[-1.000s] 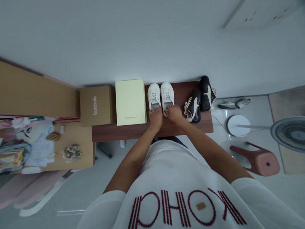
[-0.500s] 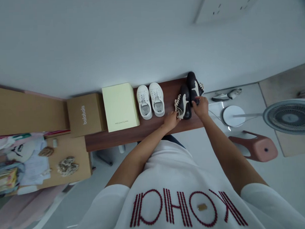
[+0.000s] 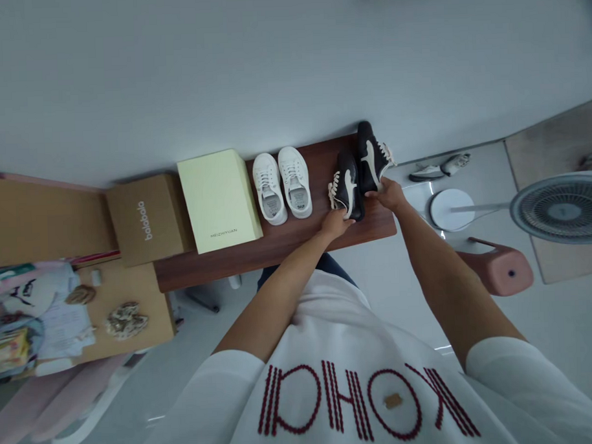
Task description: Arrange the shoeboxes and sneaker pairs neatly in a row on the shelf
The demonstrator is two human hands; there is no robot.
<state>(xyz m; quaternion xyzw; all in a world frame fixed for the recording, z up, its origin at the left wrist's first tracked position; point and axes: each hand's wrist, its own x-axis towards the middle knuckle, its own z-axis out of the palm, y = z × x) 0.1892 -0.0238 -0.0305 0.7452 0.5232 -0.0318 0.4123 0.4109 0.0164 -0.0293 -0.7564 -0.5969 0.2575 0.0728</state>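
Two black sneakers with cream stripes and laces rest at the right end of a brown wooden shelf [image 3: 220,266]. My left hand [image 3: 335,224] is closed on the heel of the left black sneaker [image 3: 346,184], which lies tilted with its laces to the left. At the heel of the right black sneaker [image 3: 370,156], my right hand [image 3: 388,195] grips with thumb and fingers; this shoe sits farther back, toes near the wall, laces facing right. A pair of white sneakers [image 3: 295,183] stands side by side to the left, toes to the wall.
Left of the white sneakers stand a pale yellow box [image 3: 220,202] and a brown cardboard box [image 3: 148,221]. A cluttered cardboard surface [image 3: 133,286] is at far left. On the right are a pink stool [image 3: 506,270], a standing fan [image 3: 562,209] and more shoes [image 3: 440,168] on the floor.
The view has shifted slightly. My right hand has closed around the right black sneaker's heel, and its laces side shows more. The left hand stays at the left shoe's heel.
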